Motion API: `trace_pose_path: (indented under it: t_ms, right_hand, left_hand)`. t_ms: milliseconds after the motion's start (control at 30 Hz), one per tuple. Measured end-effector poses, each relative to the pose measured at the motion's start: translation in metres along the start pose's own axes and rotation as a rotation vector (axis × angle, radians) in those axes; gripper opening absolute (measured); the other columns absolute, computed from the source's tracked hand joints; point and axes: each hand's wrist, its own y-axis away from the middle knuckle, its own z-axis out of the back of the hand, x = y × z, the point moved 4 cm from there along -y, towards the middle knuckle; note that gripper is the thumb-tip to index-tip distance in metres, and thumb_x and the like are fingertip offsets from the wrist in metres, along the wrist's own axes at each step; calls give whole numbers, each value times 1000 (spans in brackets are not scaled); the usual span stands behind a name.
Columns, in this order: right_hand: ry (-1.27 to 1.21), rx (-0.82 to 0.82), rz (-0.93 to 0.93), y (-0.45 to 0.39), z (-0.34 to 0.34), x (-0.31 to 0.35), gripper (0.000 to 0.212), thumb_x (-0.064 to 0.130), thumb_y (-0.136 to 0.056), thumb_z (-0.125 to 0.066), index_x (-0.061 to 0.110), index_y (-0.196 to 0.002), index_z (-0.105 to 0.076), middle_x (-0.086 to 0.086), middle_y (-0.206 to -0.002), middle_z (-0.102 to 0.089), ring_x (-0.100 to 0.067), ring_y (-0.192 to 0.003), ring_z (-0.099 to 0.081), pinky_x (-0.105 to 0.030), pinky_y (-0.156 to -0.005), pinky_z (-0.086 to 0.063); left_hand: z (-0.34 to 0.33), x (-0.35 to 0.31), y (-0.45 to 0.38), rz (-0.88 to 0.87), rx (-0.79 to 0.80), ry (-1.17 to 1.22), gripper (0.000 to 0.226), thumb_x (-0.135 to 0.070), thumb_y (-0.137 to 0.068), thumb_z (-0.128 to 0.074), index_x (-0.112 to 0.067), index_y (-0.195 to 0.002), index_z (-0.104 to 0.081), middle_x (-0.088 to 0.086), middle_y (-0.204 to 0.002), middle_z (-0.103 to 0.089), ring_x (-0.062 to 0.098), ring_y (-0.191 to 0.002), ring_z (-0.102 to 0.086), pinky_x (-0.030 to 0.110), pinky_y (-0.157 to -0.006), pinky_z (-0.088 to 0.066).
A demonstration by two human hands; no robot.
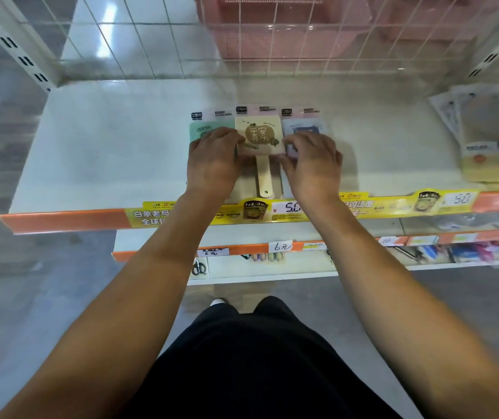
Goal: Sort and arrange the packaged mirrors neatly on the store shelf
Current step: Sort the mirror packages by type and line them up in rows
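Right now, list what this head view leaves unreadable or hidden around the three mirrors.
- Green mirror: lower part covered by the left hand.
- Blue mirror: design and handle under the right hand.
- Header labels on the packs: print too small and blurred.
- Stack of packages at right: motion-blurred, cut off by the frame edge.
- Lower shelf goods: blurred.

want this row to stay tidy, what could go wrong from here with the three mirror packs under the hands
1. The left hand and right hand press on the green pack and blue pack flanking the cream mirror pack; uneven pushing could skew or overlap them.
2. The cream mirror's handle ends close to the shelf's front edge strip, so pulling back might drag it over.
3. The loose stack of packs at right looks fanned and may slide.
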Motion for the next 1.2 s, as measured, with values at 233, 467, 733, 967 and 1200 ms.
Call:
trace_pose_path:
  t_ms: [233,467,733,967,1200]
  right_hand:
    - [-8,13,-4,-3,-2,-3,28,35,-85,-69,25,-111,-65,5,-115,-63,-28,-117,-50,-38,-91,-38]
    - [4,53,-29,-7,4,-10,46,42,-80,-72,26,-121,-61,-2,-134,-51,-32,-128,-40,-44,-99,-37]
    - [11,239,-97,-15,8,-19,57,52,-82,-68,26,-130,-54,-5,-142,-38,-39,-121,-41,-43,-100,-41]
    - [9,254,-97,-18,8,-19,55,52,-81,-68,23,-127,-56,-5,-139,-41,-36,-118,-42,-41,-98,-43]
    - [3,240,-92,-19,5,-19,56,51,-82,-68,22,-129,-56,-5,-139,-41,-35,-119,-42,-37,-97,-40]
  left_hand:
    - [1,-3,1,14,5,13,30,-25,-88,-63,-20,-118,-63,1,-126,-60,25,-122,-50,37,-97,-35]
    - [5,1,6,41,10,-2,51,-36,-83,-68,-25,-130,-52,-1,-136,-51,25,-129,-43,41,-102,-33]
    - [7,8,10,122,59,-32,49,-31,-82,-67,-29,-129,-54,-3,-144,-43,28,-134,-35,47,-102,-34]
    - [5,17,4,101,36,45,44,-21,-80,-70,-21,-123,-61,1,-134,-52,29,-123,-47,41,-99,-43]
    - [7,20,1,116,30,60,40,-29,-79,-73,-22,-117,-64,-2,-129,-56,25,-119,-50,35,-94,-44]
